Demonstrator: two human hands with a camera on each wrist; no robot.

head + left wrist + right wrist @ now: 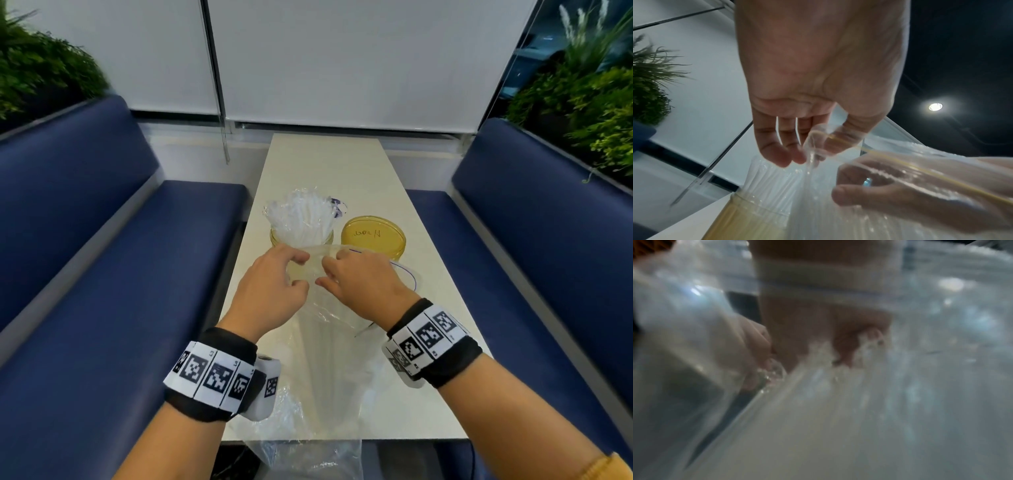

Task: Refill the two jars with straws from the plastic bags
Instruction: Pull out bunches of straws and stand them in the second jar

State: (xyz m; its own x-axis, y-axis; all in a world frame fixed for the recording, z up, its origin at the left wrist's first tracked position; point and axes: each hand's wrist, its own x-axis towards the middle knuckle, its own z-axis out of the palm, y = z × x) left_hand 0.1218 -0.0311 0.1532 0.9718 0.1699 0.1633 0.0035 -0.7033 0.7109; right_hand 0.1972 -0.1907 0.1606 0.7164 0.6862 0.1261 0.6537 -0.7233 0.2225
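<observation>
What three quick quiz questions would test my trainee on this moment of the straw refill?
1. True or false: the jar on the left already holds straws.
2. What do the left hand and right hand both pinch?
A. the clear plastic bag
B. a jar lid
C. a spoon
3. Fill in: the yellow lid covers the jar on the ____.

Key: 1 true; 2 A; 3 right.

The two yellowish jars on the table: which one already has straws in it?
The left jar: a bundle of white straws stands up out of it. The right jar is capped by a yellow lid with writing.
</observation>
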